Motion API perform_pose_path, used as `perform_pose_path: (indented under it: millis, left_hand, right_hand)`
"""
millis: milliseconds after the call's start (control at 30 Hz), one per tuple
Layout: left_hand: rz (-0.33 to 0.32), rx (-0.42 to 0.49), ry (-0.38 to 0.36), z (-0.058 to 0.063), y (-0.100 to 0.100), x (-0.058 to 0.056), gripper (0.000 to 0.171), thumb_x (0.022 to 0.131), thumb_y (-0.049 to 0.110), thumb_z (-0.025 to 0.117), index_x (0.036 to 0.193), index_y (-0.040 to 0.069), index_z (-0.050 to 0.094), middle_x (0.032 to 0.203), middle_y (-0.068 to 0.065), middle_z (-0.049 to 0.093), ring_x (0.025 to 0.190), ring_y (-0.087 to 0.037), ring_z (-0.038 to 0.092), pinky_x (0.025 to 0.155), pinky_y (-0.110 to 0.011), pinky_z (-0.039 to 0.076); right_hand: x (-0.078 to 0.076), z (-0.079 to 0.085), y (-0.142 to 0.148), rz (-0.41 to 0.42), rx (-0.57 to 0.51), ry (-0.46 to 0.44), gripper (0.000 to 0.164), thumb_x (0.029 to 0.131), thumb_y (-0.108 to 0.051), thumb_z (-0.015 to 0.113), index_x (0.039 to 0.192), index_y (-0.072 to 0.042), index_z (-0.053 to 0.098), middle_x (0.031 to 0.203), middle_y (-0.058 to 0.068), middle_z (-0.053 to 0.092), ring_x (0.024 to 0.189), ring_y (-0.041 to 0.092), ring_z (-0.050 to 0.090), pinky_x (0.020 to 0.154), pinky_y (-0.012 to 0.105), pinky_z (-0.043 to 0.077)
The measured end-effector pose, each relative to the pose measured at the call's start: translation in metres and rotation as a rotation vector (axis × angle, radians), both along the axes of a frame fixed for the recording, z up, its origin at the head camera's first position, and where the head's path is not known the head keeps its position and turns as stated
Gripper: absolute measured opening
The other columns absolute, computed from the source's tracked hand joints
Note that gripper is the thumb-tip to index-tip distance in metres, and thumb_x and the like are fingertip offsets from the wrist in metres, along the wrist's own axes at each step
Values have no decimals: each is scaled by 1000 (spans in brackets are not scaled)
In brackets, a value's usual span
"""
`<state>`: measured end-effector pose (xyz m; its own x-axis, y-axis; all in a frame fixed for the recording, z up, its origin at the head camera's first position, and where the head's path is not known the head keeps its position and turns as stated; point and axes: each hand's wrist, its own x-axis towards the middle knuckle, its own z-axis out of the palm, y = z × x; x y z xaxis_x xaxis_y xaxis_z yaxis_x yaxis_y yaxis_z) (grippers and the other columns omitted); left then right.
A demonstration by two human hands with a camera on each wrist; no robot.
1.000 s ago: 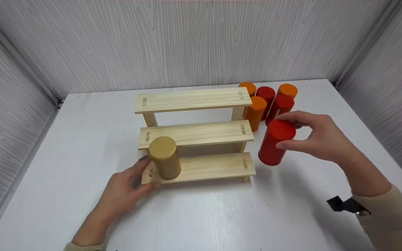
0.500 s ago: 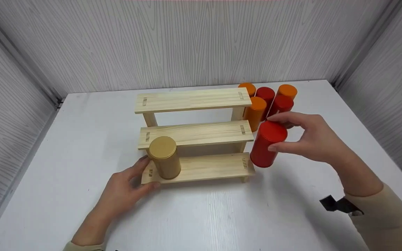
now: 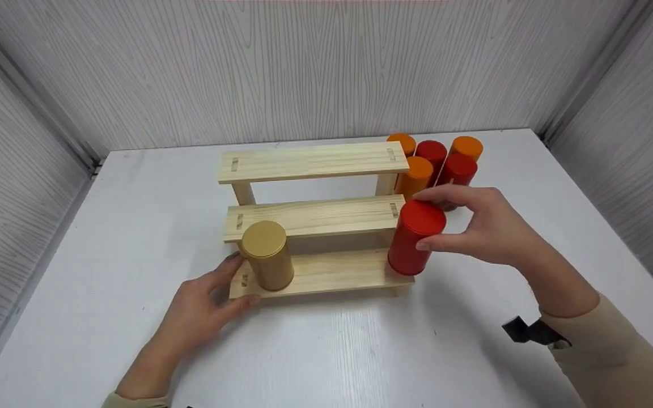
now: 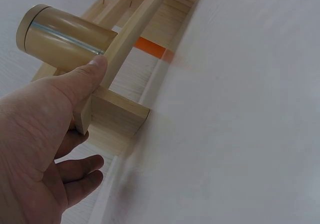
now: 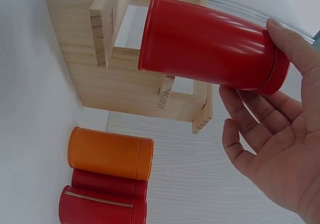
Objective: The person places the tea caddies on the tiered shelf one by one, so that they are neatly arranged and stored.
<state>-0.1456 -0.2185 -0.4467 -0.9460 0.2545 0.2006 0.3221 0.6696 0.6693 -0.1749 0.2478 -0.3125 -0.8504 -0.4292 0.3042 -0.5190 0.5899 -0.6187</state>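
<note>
I had the right hand [image 3: 488, 228] pinching the red can [image 3: 407, 245] near its top, over the right end of the lowest shelf [image 3: 338, 272] of the wooden rack [image 3: 318, 218]; seating unclear. The left hand [image 3: 199, 311] gripped the wooden rack's left end, beside the gold can [image 3: 272, 263]. I judged a gentle, level lowering best.

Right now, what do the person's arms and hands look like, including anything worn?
The left hand and right hand are bare, without gloves. The right sleeve is plain beige, with a black angular attachment by the cuff. Of the left sleeve, only a beige cuff shows at the picture's bottom edge.
</note>
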Motion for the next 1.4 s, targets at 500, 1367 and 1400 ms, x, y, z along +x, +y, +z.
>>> perform_pose_path:
  millis: [500,1367,1400]
  left_hand:
    - [0,-5,-16,0,0,0,80,88,45,88,157,23,54,156,-2,53,142,-29,54,117,-53,45]
    - [15,0,2,1,1,1,77,87,43,89,155,22,58,154,-6,56,139,-32,57,115,-55,47]
    - [18,-1,1,0,1,1,77,87,44,89,155,22,58,153,-6,56,138,-32,57,115,-55,47]
  right_hand:
    - [-1,-8,-14,34,-2,-34,60,79,-23,97,134,-16,74,116,-10,74,107,13,64,89,26,55]
    - [-5,-15,-33,90,-32,-18,64,77,-25,99,135,-16,73,119,-12,74,110,13,63,96,31,53]
    - [-5,-15,-34,90,-31,-19,63,77,-25,99,134,-17,73,119,-12,74,109,13,63,96,31,53]
